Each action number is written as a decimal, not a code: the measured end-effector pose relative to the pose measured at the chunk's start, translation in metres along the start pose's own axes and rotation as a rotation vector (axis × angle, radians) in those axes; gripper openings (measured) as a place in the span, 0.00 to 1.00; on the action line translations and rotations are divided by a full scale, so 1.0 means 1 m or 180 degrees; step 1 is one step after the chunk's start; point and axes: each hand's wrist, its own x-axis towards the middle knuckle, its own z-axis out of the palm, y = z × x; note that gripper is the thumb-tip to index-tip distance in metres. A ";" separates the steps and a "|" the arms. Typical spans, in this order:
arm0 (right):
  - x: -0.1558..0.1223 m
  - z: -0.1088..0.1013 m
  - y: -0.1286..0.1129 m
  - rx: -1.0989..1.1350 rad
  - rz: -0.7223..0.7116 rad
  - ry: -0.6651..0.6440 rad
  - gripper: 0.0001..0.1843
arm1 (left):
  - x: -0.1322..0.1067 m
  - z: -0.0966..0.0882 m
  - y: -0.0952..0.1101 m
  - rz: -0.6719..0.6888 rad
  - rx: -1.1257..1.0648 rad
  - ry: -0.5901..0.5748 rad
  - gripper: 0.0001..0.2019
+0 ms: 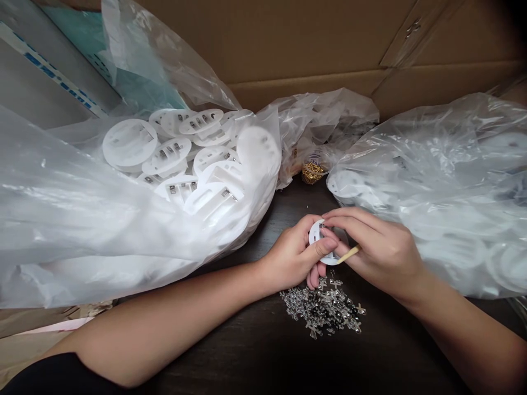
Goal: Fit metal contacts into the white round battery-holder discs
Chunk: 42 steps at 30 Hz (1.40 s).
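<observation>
My left hand (294,252) grips a round white plastic disc (315,235) with slots in it, thumb across its face. My right hand (382,249) is closed at the disc's upper right edge, its fingertips pressed on it. A pale yellow stick-like piece (348,254) shows between my right hand and the disc's lower edge; how it is held is hidden. Small metal parts show in the disc's slots, partly covered by my fingers. Just below my hands, a pile of small shiny metal clips (325,310) lies on the dark table (230,334).
At the left, a clear plastic bag (102,219) holds many similar white discs (129,142) with metal parts. Another filled bag (461,192) stands at the right. Between them sits a small heap of gold-coloured pieces (313,172). A cardboard wall (313,41) rises behind.
</observation>
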 end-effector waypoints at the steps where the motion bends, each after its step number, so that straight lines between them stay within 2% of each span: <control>1: 0.000 0.000 0.001 0.0023 -0.0009 -0.0017 0.07 | 0.000 0.000 0.000 0.0001 0.0010 -0.0002 0.26; 25: 0.002 -0.002 0.006 0.0143 -0.0124 0.0010 0.08 | 0.000 -0.001 0.000 -0.0014 0.0002 -0.0059 0.26; 30: 0.002 0.000 0.006 0.0357 0.0079 0.0142 0.09 | 0.000 -0.002 -0.002 0.0012 -0.0117 -0.0129 0.26; 42: 0.001 0.003 0.007 0.0365 0.0075 0.0204 0.09 | 0.000 -0.003 -0.002 0.0088 -0.0201 -0.0183 0.27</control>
